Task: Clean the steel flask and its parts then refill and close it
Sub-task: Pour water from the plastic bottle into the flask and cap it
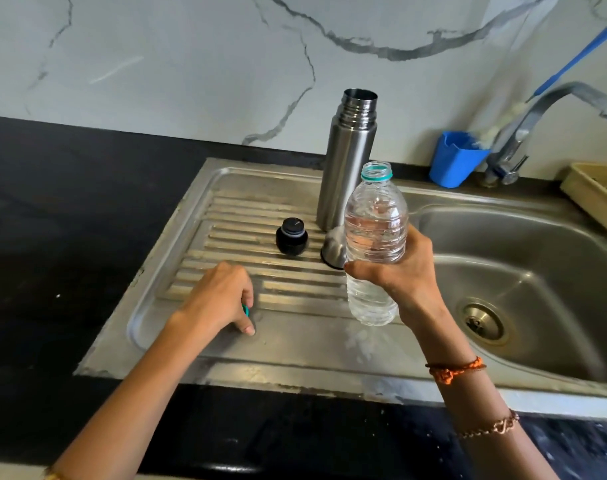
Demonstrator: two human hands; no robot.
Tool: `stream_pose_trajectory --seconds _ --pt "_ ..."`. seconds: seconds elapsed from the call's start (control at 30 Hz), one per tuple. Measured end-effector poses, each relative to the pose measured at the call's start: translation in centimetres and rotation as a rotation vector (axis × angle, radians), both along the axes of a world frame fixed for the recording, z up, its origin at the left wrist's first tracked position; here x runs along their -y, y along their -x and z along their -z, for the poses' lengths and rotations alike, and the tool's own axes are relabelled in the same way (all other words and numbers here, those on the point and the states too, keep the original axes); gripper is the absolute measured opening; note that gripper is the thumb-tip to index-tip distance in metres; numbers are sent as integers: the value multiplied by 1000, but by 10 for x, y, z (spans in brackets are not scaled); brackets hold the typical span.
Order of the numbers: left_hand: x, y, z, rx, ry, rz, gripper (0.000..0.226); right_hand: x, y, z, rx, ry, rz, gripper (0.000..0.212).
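Steel flask [347, 161]: stands upright and uncapped at centre frame, on the back of the draining board [288, 341], its threaded mouth open. Rigid, smooth-walled, probably slick if wet and light while empty; tall and narrow, so judged easy to tip. Best hold: around the plain body below the threaded neck.

Black stopper [291, 236]: rests on the ribs left of the flask's base, apart from it. Small, hard, likely plastic; take by its wide lower ring.

Steel cup lid [334, 249]: lies mouth-down just right of the stopper, near the flask's foot, partly hidden behind the bottle. Stiff, light, rounded; grasp across the rim.

Plastic water bottle [376, 237]: uncapped, teal neck ring, holding clear water, at centre right of frame. Thin, ribbed walls, judged to flex under squeeze and spill if pressed; weighty with water.

Right hand [395, 271]: fingers and thumb wrapped round the bottle's middle, holding it upright above the board, beside the sink basin [523, 289].

Left hand [219, 299]: lower centre-left, fingers curled, tips down on the board, with a small teal piece, apparently the bottle's cap [245, 310], held between them; only a sliver shows.

Stage, as judged: parts look rinsed; refilling from the bottle is at hand. Steadying the flask while pouring seems wise.

Other: blue cup [456, 161] and tap [537, 123] at upper right.
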State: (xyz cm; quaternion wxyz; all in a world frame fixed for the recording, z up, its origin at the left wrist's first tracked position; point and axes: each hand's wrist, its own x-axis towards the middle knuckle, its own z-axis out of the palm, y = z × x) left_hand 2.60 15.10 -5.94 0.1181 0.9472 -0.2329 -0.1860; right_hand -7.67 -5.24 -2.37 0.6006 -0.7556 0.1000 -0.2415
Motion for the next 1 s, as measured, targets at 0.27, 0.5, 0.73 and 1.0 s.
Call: stream_pose_trajectory --seconds 0.27,0.5,0.73,1.0 --pt "-4 -1 10 -14 115 -49 59 0 1 4 -28 25 71 55" --pt "41 -20 -48 231 634 -21 44 23 -4 -28 -8 100 229 52" --pt "119 -65 -130 311 1169 -39 42 78 -40 -94 -46 436 477 59" --pt "162 -113 -120 295 956 -77 53 117 -91 -106 -225 851 492 74"
